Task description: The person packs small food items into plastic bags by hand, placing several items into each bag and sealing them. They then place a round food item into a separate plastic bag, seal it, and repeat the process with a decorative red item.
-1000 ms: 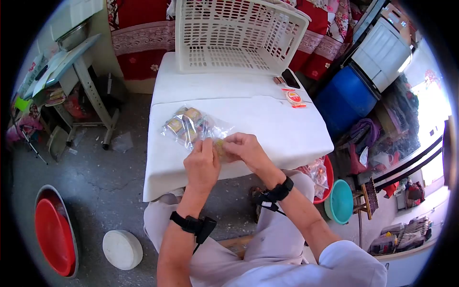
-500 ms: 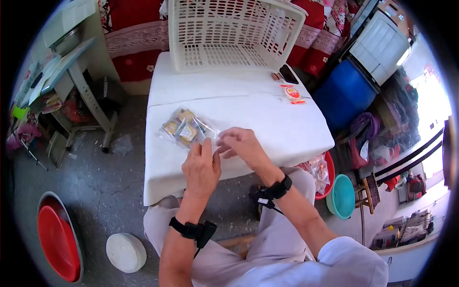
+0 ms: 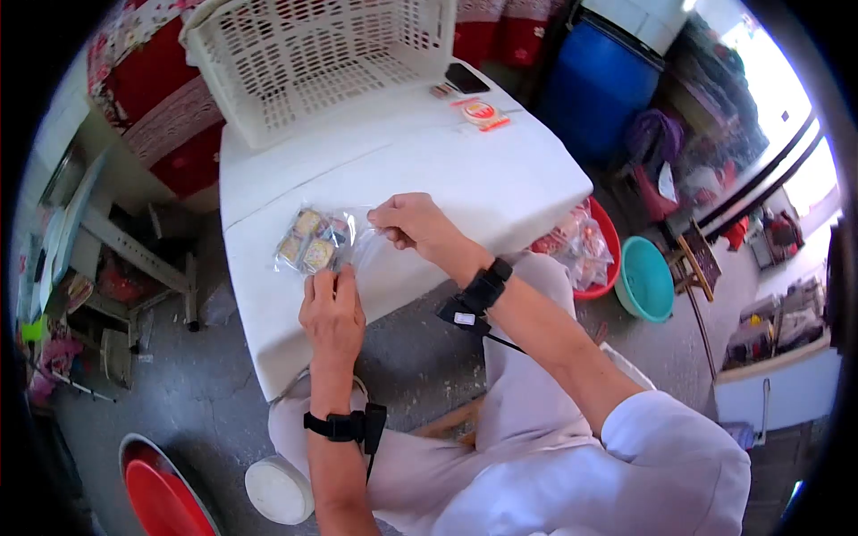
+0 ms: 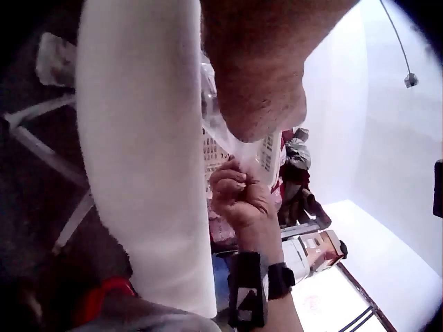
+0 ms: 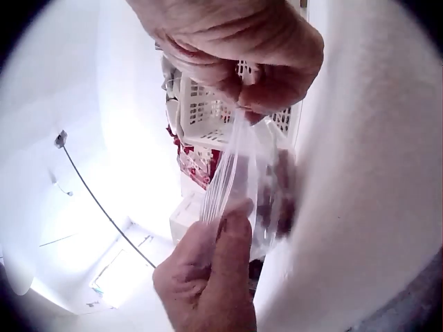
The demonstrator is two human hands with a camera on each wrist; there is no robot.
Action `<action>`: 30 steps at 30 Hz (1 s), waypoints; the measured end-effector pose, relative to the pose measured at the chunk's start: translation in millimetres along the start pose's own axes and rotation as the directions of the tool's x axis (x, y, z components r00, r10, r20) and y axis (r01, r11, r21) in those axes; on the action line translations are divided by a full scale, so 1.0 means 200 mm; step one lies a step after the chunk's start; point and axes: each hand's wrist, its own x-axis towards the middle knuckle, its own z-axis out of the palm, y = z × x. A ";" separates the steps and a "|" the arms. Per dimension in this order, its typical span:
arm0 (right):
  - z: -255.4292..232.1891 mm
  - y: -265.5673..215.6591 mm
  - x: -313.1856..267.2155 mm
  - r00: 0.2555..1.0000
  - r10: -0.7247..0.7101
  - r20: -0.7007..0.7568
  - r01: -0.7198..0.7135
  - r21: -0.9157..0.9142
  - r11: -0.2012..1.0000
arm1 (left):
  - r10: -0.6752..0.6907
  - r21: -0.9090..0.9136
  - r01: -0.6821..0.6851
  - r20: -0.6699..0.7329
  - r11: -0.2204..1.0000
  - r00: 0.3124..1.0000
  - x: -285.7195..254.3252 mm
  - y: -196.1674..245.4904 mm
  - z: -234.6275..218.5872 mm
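A clear plastic bag (image 3: 315, 239) with several small wrapped square pieces in it lies on the white-covered table (image 3: 465, 196). My left hand (image 3: 332, 313) pinches the near edge of the bag's mouth between thumb and fingers. At the other end of the mouth, my right hand (image 3: 420, 225) grips the film, its fingers curled. The right wrist view shows the bag's film (image 5: 235, 162) drawn taut in pleats between my right hand (image 5: 242, 55) above and my left hand (image 5: 214, 270) below. The wrapped pieces are blurred there.
A white slatted basket (image 3: 259, 121) rests on its side at the table's back. A phone (image 3: 466, 79) and a red-and-white wrapped round item (image 3: 481, 112) lie at the far right. Below the right edge are a red basin (image 3: 610, 259) holding packets and a teal basin (image 3: 657, 290).
My right hand, loosely curled near the left half a second ago, now grips the bag's edge farther right, and the film is stretched between both hands. The head view has turned right.
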 end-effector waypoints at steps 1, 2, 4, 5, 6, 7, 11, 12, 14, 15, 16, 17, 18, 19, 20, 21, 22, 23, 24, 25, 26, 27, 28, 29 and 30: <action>-0.02 -0.01 -0.07 0.999 0.029 -0.023 -0.027 0.062 0.998 | 0.067 -0.034 -0.069 -0.047 0.997 0.997 0.00 0.02 0.01; -0.03 0.00 -0.16 0.998 0.037 -0.046 -0.033 0.070 0.997 | 0.079 -0.052 -0.081 -0.033 0.995 0.996 0.00 0.05 0.01; -0.01 -0.01 -0.34 0.989 0.120 -0.091 -0.086 0.318 0.944 | 0.212 -0.104 -0.220 -0.079 0.970 0.974 0.01 0.12 0.02; -0.05 0.02 -0.39 0.985 0.167 0.032 -0.169 0.310 0.936 | 0.219 -0.121 -0.226 -0.070 0.967 0.973 0.01 0.16 0.02; -0.05 0.03 -0.44 0.985 0.175 0.015 -0.170 0.316 0.933 | 0.269 -0.159 -0.270 -0.029 0.950 0.963 0.00 0.21 0.01; -0.03 0.05 -0.50 0.972 0.227 0.060 -0.230 0.443 0.867 | 0.322 -0.201 -0.313 0.011 0.928 0.947 -0.02 0.26 0.01; -0.08 0.14 -0.64 0.950 0.199 0.241 -0.313 0.726 0.612 | 0.544 -0.235 -0.526 0.013 0.817 0.839 -0.08 0.44 -0.02; -0.11 0.18 -0.67 0.939 0.185 0.291 -0.345 0.758 0.553 | 0.562 -0.262 -0.540 0.011 0.800 0.827 -0.09 0.47 -0.03; -0.16 0.10 -0.80 0.945 0.236 0.226 -0.321 0.772 0.548 | 0.576 -0.353 -0.578 -0.124 0.735 0.808 -0.10 0.52 -0.05; -0.18 0.02 -0.88 0.961 0.234 0.148 -0.265 0.742 0.616 | 0.606 -0.260 -0.629 -0.171 0.733 0.777 -0.11 0.51 -0.07; -0.21 -0.02 -0.96 0.971 0.227 0.074 -0.213 0.701 0.681 | 0.615 -0.272 -0.639 -0.177 0.720 0.768 -0.11 0.50 -0.08; -0.31 0.09 -1.02 0.997 -0.077 0.009 0.064 0.468 0.881 | 0.572 -0.279 -0.597 -0.173 0.752 0.802 -0.11 0.49 -0.08; -0.36 0.04 -1.08 0.997 -0.079 -0.006 0.072 0.467 0.881 | 0.525 -0.285 -0.551 -0.167 0.784 0.834 -0.11 0.48 -0.08; -0.41 -0.05 -1.12 0.997 0.006 -0.080 0.044 0.613 0.789 | 0.476 -0.325 -0.492 -0.133 0.808 0.869 -0.10 0.46 -0.08; -0.49 -0.11 -1.15 0.986 0.100 -0.134 0.033 0.740 0.671 | 0.481 -0.332 -0.497 -0.136 0.802 0.866 -0.10 0.42 -0.06; -0.68 -0.02 -1.19 0.992 0.061 -0.108 0.051 0.807 0.588 | 0.433 -0.307 -0.446 -0.113 0.841 0.894 -0.10 0.39 -0.03; -0.86 0.08 -1.21 0.996 0.020 -0.085 0.064 0.865 0.497 | 0.384 -0.280 -0.393 -0.089 0.876 0.919 -0.10 0.36 -0.01; -0.92 0.03 -1.23 0.985 -0.044 -0.165 0.160 0.806 0.570 | 0.389 -0.285 -0.396 -0.086 0.873 0.917 -0.08 0.33 0.00; -0.97 -0.01 -1.24 0.965 -0.114 -0.237 0.255 0.732 0.632 | 0.342 -0.300 -0.349 -0.075 0.888 0.937 -0.07 0.31 0.01; -1.04 -0.02 -1.23 0.964 -0.112 -0.242 0.258 0.734 0.628 | 0.294 -0.313 -0.299 -0.063 0.902 0.954 -0.05 0.29 0.03; -1.12 -0.02 -1.21 0.922 -0.153 -0.355 0.360 0.645 0.674 | 0.299 -0.315 -0.302 -0.059 0.900 0.952 -0.04 0.28 0.04; -1.20 -0.02 -1.18 0.866 -0.200 -0.458 0.450 0.541 0.711 | 0.263 -0.302 -0.263 -0.043 0.916 0.964 -0.03 0.26 0.04; -1.28 0.00 -1.15 0.863 -0.196 -0.465 0.453 0.542 0.708 | 0.226 -0.289 -0.224 -0.027 0.931 0.974 -0.02 0.25 0.05; -1.35 0.02 -1.12 0.851 -0.207 -0.482 0.480 0.555 0.680 | 0.233 -0.292 -0.229 -0.022 0.929 0.972 -0.02 0.24 0.06; -1.44 0.06 -1.09 0.839 -0.218 -0.499 0.506 0.566 0.651 | 0.210 -0.291 -0.209 -0.027 0.934 0.977 -0.01 0.23 0.07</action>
